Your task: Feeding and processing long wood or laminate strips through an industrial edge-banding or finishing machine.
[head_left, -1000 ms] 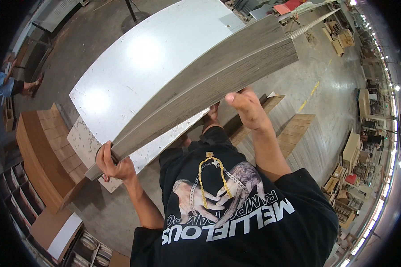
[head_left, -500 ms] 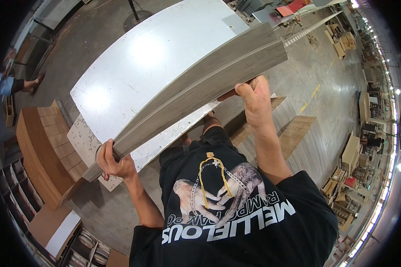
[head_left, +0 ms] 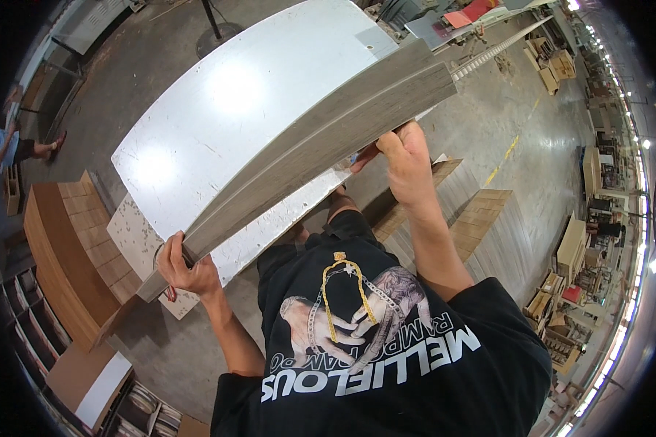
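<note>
A long grey wood-grain board (head_left: 328, 138) with a lengthwise step along it slants across the view, from lower left to upper right. Its left part is in the closed grip of my left hand (head_left: 189, 269), whose fingers wrap over the edge. My right hand (head_left: 408, 164) closes on the near edge toward the right end; some of its fingers are hidden beneath. Behind and below the board lies a white-topped table (head_left: 219, 109), scuffed along its near edge. I cannot tell whether the board touches the tabletop.
Stacked brown boards (head_left: 65, 255) stand at the left, beside a speckled panel (head_left: 135, 226). Grey board stacks (head_left: 481, 218) sit to my right. A rack (head_left: 29, 320) is at lower left. Another person's leg (head_left: 47, 149) shows at far left; a ribbed hose (head_left: 503, 47) runs at upper right.
The board's right end and my right hand have shifted slightly left. My left hand keeps its grip in nearly the same place. The whole view has moved a little too.
</note>
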`<state>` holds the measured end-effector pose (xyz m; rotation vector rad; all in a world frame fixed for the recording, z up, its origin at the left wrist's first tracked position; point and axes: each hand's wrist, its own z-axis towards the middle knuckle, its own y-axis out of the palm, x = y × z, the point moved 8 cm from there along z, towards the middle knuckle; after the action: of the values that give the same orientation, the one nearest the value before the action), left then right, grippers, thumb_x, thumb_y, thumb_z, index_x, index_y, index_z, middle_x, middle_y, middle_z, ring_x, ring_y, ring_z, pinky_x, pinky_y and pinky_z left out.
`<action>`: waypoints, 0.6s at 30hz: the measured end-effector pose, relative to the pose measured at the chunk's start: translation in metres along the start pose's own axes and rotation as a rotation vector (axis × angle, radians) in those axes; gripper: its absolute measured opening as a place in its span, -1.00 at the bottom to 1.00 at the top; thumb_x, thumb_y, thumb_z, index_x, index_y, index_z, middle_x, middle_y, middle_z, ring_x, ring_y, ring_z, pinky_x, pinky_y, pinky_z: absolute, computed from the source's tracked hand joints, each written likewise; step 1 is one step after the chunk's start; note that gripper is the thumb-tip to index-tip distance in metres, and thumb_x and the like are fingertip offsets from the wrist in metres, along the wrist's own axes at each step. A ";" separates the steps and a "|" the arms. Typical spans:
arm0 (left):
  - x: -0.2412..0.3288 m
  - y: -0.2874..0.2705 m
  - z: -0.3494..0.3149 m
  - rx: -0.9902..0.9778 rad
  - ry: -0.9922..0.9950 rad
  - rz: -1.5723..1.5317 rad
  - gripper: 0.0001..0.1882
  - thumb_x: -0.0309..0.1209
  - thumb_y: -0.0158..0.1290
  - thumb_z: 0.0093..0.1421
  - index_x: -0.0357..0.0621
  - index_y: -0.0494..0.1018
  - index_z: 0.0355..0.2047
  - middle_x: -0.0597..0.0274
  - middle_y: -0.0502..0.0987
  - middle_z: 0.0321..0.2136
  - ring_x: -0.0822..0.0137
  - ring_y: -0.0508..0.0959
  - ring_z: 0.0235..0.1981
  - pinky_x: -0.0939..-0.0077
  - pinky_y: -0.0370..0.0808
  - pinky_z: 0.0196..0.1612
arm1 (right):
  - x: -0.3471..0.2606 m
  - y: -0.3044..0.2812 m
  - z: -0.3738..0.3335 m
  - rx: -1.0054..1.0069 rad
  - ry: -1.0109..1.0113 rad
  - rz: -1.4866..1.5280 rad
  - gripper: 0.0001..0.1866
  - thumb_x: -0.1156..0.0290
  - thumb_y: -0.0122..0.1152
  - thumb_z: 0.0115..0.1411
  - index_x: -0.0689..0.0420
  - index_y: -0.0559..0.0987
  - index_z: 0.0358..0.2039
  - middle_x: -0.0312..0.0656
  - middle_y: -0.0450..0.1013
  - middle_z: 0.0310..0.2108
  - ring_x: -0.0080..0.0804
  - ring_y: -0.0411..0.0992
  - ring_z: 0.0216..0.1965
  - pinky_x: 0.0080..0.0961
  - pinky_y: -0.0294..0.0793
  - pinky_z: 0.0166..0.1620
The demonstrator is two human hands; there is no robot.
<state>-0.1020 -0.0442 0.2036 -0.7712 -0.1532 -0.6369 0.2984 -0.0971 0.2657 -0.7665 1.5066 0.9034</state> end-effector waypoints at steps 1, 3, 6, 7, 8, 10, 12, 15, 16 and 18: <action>-0.002 0.001 -0.002 -0.004 -0.002 0.001 -0.56 -0.34 0.46 0.01 -0.14 0.65 -0.09 0.16 0.64 -0.21 0.10 0.58 -0.15 0.16 0.48 -0.03 | -0.001 0.000 0.000 0.001 -0.001 0.000 -0.76 0.52 -0.09 0.37 0.39 0.50 -0.13 0.01 0.59 -0.29 -0.24 0.60 -0.39 -0.32 0.68 -0.31; -0.003 0.002 -0.004 -0.007 -0.003 0.001 -0.56 -0.31 0.47 0.02 -0.14 0.64 -0.09 0.16 0.63 -0.21 0.10 0.58 -0.15 0.15 0.48 -0.03 | -0.007 0.004 -0.001 -0.044 -0.043 -0.018 -0.78 0.53 -0.12 0.40 0.39 0.48 -0.12 0.05 0.57 -0.23 -0.18 0.61 -0.38 -0.29 0.69 -0.32; -0.005 0.004 -0.006 -0.013 -0.033 -0.032 -0.57 -0.30 0.47 0.03 -0.14 0.64 -0.10 0.15 0.64 -0.22 0.09 0.58 -0.15 0.16 0.49 -0.04 | -0.016 0.006 -0.004 -0.041 -0.070 0.011 -0.75 0.52 -0.16 0.42 0.41 0.43 -0.06 0.10 0.55 -0.16 -0.09 0.61 -0.37 -0.25 0.69 -0.31; -0.006 0.005 -0.006 -0.020 -0.037 -0.036 -0.57 -0.33 0.47 0.03 -0.15 0.64 -0.10 0.14 0.64 -0.21 0.08 0.58 -0.15 0.16 0.49 -0.04 | -0.016 0.006 -0.005 -0.039 -0.072 0.011 -0.75 0.52 -0.16 0.42 0.41 0.43 -0.06 0.10 0.55 -0.16 -0.09 0.61 -0.37 -0.25 0.69 -0.31; -0.006 0.005 -0.007 -0.026 -0.042 -0.039 -0.57 -0.35 0.48 0.02 -0.15 0.64 -0.10 0.13 0.64 -0.21 0.07 0.59 -0.15 0.16 0.50 -0.05 | -0.018 0.006 -0.006 -0.061 -0.100 0.004 -0.73 0.50 -0.20 0.42 0.42 0.40 -0.03 0.12 0.54 -0.15 -0.06 0.61 -0.37 -0.23 0.70 -0.29; -0.007 0.006 -0.010 -0.029 -0.051 -0.034 -0.57 -0.37 0.47 0.02 -0.16 0.64 -0.10 0.11 0.64 -0.21 0.06 0.59 -0.14 0.16 0.51 -0.04 | -0.019 0.006 -0.008 -0.082 -0.129 -0.003 -0.70 0.49 -0.24 0.43 0.43 0.38 0.00 0.14 0.53 -0.14 -0.02 0.61 -0.37 -0.20 0.70 -0.28; -0.006 0.006 -0.012 -0.033 -0.061 -0.028 -0.57 -0.38 0.47 0.01 -0.16 0.64 -0.10 0.10 0.65 -0.20 0.06 0.59 -0.14 0.16 0.52 -0.04 | -0.020 0.007 -0.008 -0.118 -0.165 0.029 -0.67 0.44 -0.28 0.46 0.43 0.34 0.02 0.15 0.53 -0.16 0.03 0.60 -0.38 -0.14 0.70 -0.23; -0.006 0.006 -0.014 -0.036 -0.060 -0.031 -0.57 -0.42 0.47 0.01 -0.17 0.64 -0.10 0.08 0.65 -0.20 0.04 0.60 -0.14 0.15 0.52 -0.03 | -0.020 0.007 -0.008 -0.136 -0.153 0.056 -0.66 0.41 -0.29 0.47 0.42 0.35 0.02 0.15 0.52 -0.13 0.07 0.60 -0.35 -0.09 0.69 -0.20; -0.006 0.007 -0.014 -0.039 -0.070 -0.044 -0.58 -0.44 0.46 0.00 -0.17 0.64 -0.09 0.07 0.65 -0.19 0.04 0.60 -0.13 0.15 0.52 -0.03 | -0.020 0.005 -0.008 -0.133 -0.154 0.053 -0.66 0.41 -0.29 0.47 0.42 0.35 0.02 0.15 0.52 -0.13 0.07 0.60 -0.35 -0.09 0.69 -0.20; -0.005 0.008 -0.016 -0.043 -0.079 -0.064 -0.58 -0.46 0.45 0.00 -0.17 0.64 -0.09 0.07 0.65 -0.19 0.03 0.60 -0.13 0.15 0.53 -0.03 | -0.014 0.000 -0.005 -0.109 -0.136 0.135 -0.63 0.36 -0.19 0.46 0.40 0.41 0.05 0.08 0.53 -0.07 -0.09 0.62 -0.35 -0.25 0.68 -0.26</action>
<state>-0.1028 -0.0478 0.1855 -0.8363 -0.2378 -0.6728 0.2971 -0.1019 0.2799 -0.6740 1.4105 1.1244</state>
